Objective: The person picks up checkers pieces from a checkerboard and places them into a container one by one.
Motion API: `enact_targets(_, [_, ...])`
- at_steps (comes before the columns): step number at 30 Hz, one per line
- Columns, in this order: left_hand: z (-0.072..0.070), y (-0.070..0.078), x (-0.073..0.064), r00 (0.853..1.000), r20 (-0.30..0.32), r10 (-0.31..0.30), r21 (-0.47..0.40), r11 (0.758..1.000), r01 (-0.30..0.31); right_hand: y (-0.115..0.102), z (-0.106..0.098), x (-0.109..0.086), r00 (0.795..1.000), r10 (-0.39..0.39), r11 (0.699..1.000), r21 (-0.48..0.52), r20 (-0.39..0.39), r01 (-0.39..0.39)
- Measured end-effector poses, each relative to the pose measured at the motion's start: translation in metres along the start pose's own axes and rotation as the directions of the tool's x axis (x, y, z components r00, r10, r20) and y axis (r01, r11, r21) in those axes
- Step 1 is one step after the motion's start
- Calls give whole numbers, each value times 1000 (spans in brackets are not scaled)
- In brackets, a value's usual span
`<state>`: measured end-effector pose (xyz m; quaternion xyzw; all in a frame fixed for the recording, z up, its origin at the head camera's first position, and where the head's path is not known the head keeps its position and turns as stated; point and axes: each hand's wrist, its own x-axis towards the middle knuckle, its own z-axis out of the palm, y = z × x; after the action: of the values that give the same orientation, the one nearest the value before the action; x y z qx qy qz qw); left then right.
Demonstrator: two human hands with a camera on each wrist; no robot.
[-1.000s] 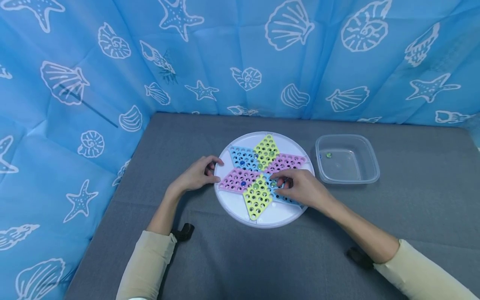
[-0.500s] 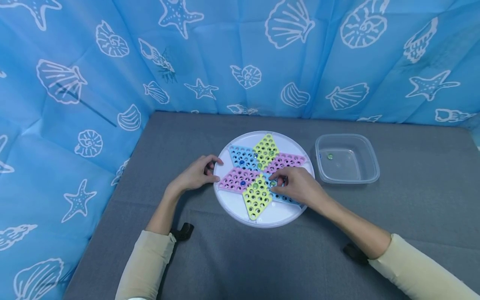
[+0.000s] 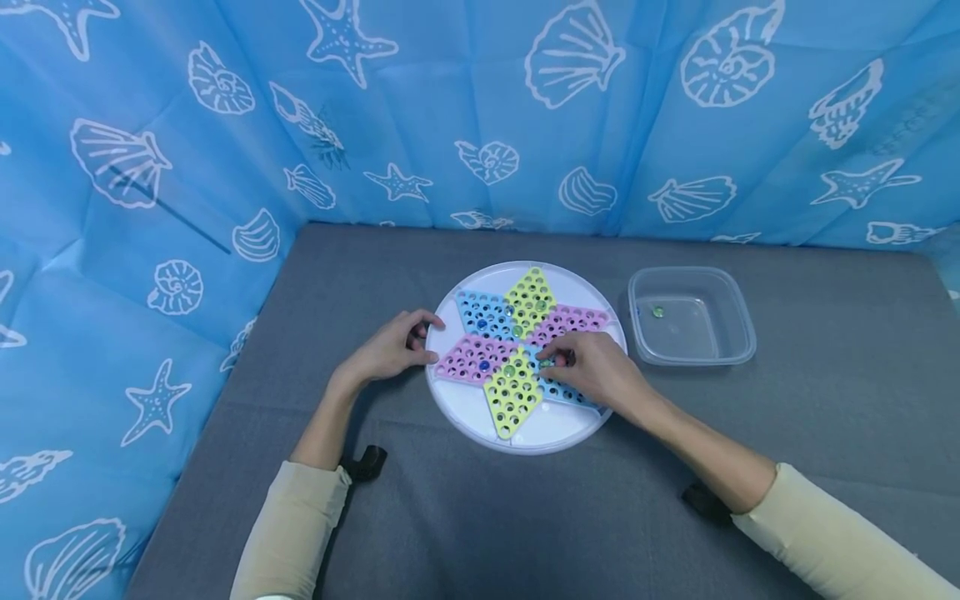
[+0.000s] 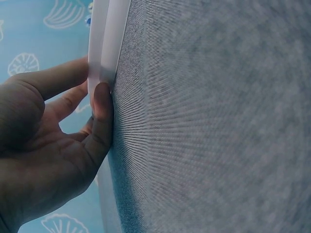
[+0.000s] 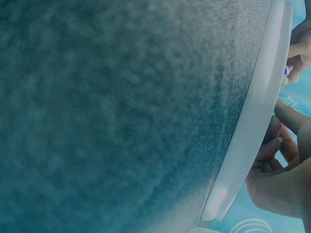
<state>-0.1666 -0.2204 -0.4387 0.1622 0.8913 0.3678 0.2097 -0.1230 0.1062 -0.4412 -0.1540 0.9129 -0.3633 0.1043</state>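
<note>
A round white Chinese checkers board [image 3: 566,429] with a star of yellow, pink and blue holed sections lies on the grey cloth. At its left rim, my left hand [image 3: 392,346] holds the edge with thumb and fingers; the left wrist view shows the fingertips on the white rim [image 4: 108,48]. Over the lower right blue section, my right hand [image 3: 596,367] pinches a green marble [image 3: 545,363] between thumb and forefinger, partly hidden by the fingers. Several marbles sit in holes, among them a blue marble [image 3: 483,366] and a green marble [image 3: 510,371].
Just right of the board stands a clear plastic box [image 3: 693,364] with a green marble [image 3: 657,312] inside. A blue curtain [image 3: 465,100] with white shells hangs behind and to the left of the table [image 3: 847,350].
My right hand has shifted slightly at the same blue section, its thumb and forefinger closer around the green marble. The left hand keeps its place on the rim.
</note>
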Motion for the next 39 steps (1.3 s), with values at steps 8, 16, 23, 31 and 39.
enact_targets(8, [0,0,-1,1000,6,16,-5,1000,-16,4,-4,-2,999,3,999,32,37,-5])
enact_targets(16, [0,1,0,1000,3,19,-5,1000,-19,6,-7,-5,999,-1,998,62,41,-1])
enact_targets(23, [-1,1,0,999,4,32,-4,999,-32,6,-8,-5,999,-7,997,73,35,5])
enact_targets(31, [0,0,0,999,-3,48,-2,999,-48,9,-12,-5,999,-40,995,92,19,38])
enact_targets(39, [-1,0,-1,999,-5,45,8,999,-45,10,-19,-8,999,-33,994,105,0,32])
